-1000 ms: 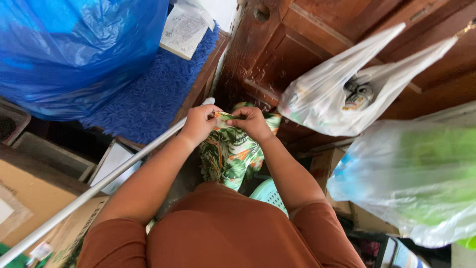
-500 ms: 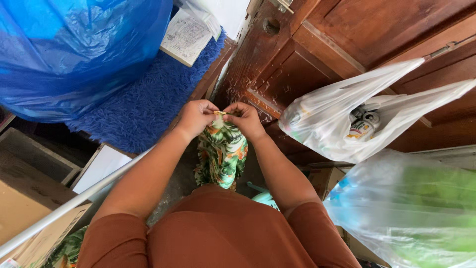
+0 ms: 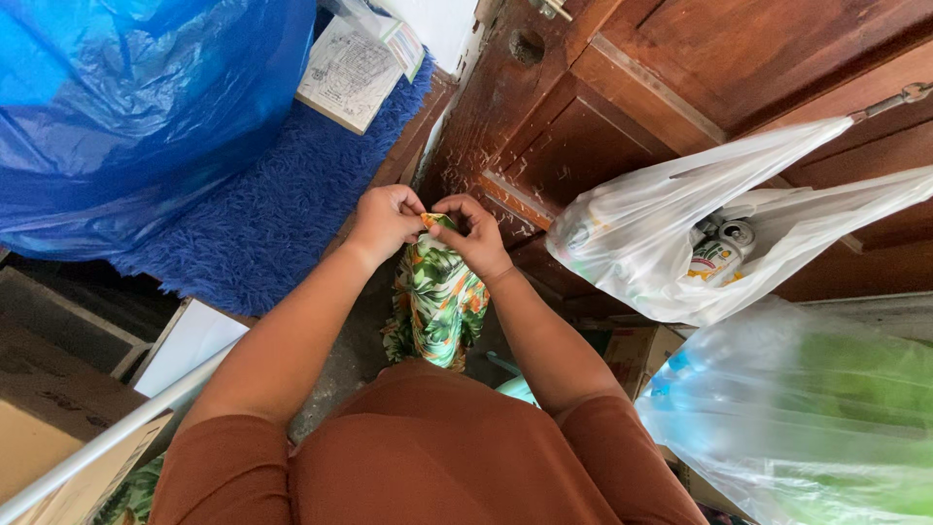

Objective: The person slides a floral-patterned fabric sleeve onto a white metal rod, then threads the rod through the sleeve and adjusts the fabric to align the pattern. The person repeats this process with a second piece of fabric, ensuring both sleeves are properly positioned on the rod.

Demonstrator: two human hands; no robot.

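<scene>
A green, white and orange leaf-patterned cloth (image 3: 439, 301) hangs down in front of me. My left hand (image 3: 385, 220) and my right hand (image 3: 476, 233) pinch its top edge together, fingers closed on the fabric and nearly touching each other. Both forearms reach forward from my brown sleeves. The cloth's lower part is hidden behind my body.
A dark wooden door (image 3: 622, 107) stands just ahead. A white plastic bag (image 3: 661, 233) with cans hangs on the right, above a clear bag (image 3: 816, 408) of green things. A big blue plastic bag (image 3: 126, 107), a blue fuzzy mat (image 3: 282, 214) and cardboard boxes (image 3: 49, 428) lie to the left.
Both hands have kept hold of the cloth's top edge. The view has shifted, so the hands and cloth sit a little lower and the cloth hangs straighter.
</scene>
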